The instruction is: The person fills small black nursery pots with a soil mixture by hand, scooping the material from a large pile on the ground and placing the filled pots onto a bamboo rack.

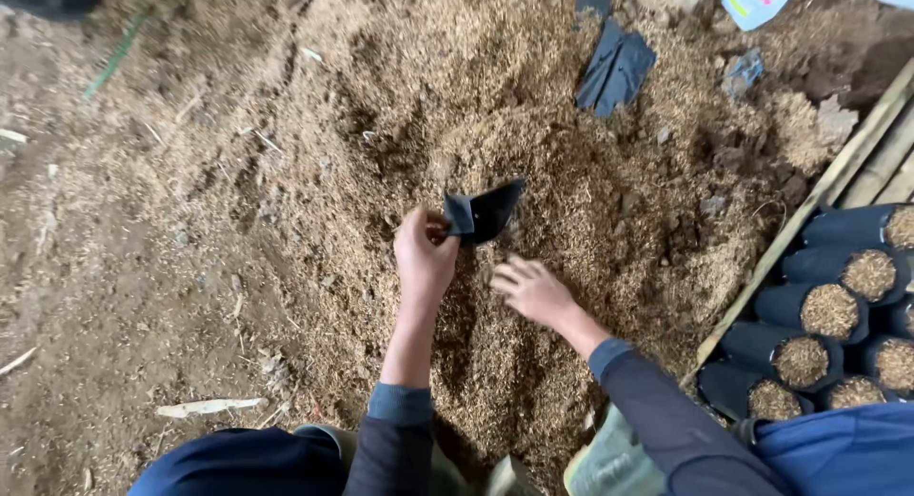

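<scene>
1. Nearest the camera, two dark blue sleeves reach forward over the person's knees.
2. The right hand [533, 291] lies palm down on the husk-and-soil mix [533, 172], its fingers [503, 277] loosely spread and holding nothing, the tips pressed into the loose mix.
3. The left hand [425, 253] is raised just left of it, its fingers closed on one edge of a small black plastic grow bag [483, 213].
4. The bag sticks out to the right of the left fingers, empty and half open, just above the right hand and not touching it.
5. At the right, behind a bamboo pole [809, 210], filled black bags [838, 306] lie stacked, mouths showing the mix.
6. Farther off, flat spare black bags [617, 69] lie on the heap.
</scene>
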